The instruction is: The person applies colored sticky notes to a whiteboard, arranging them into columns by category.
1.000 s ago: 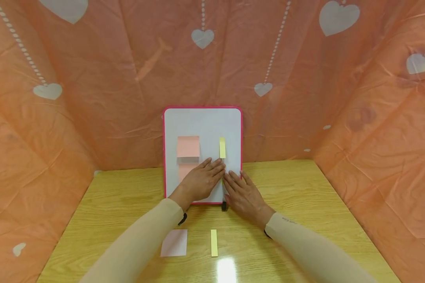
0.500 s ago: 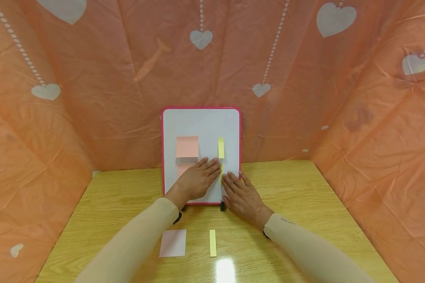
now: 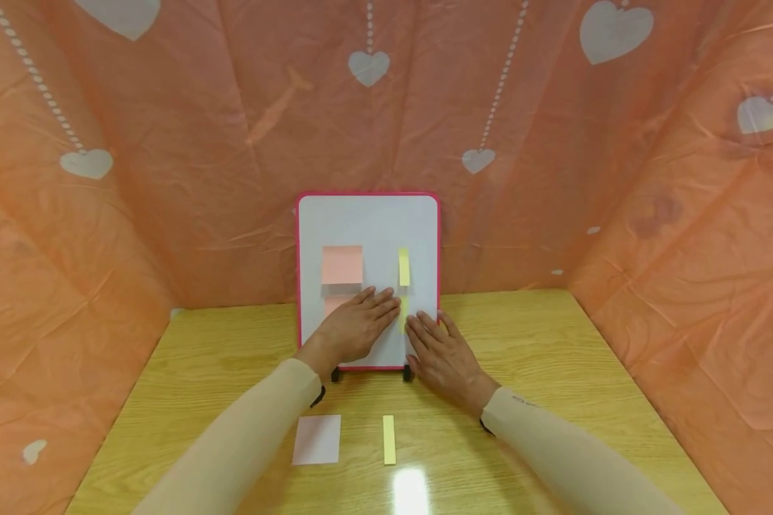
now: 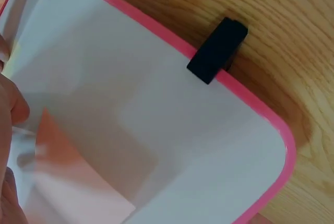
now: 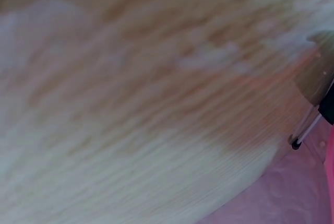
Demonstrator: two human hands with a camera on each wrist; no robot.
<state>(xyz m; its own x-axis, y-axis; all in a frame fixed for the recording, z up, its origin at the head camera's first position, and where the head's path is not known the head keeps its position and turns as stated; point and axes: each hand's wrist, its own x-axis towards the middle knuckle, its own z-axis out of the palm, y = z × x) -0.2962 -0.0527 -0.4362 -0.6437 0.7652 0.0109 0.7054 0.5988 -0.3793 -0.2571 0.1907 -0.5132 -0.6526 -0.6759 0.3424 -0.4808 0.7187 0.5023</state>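
Observation:
A whiteboard (image 3: 361, 222) with a pink rim stands upright on the table. My left hand (image 3: 351, 329) lies across its lower part with nearly straight fingers, covering part of the lower pink sticky note (image 3: 333, 306). Just right of those fingertips is the lower yellow sticky strip (image 3: 404, 311). My right hand (image 3: 447, 361) is at the board's lower right, fingers extended and tips beside that strip. Above are another pink sticky note (image 3: 342, 265) and another yellow strip (image 3: 404, 267). In the left wrist view, the lower note's free end (image 4: 73, 177) lifts off the board.
Nearer me on the table (image 3: 554, 386) lie a pale pink square note (image 3: 317, 440) and a yellow strip (image 3: 389, 440). Black feet (image 4: 219, 49) hold the board's bottom edge. Behind hangs an orange sheet (image 3: 232, 179) with white hearts. The right wrist view mostly shows blurred tabletop.
My left hand has slid slightly left, uncovering more of the lower yellow strip. The right hand has stayed almost still at the board's lower right.

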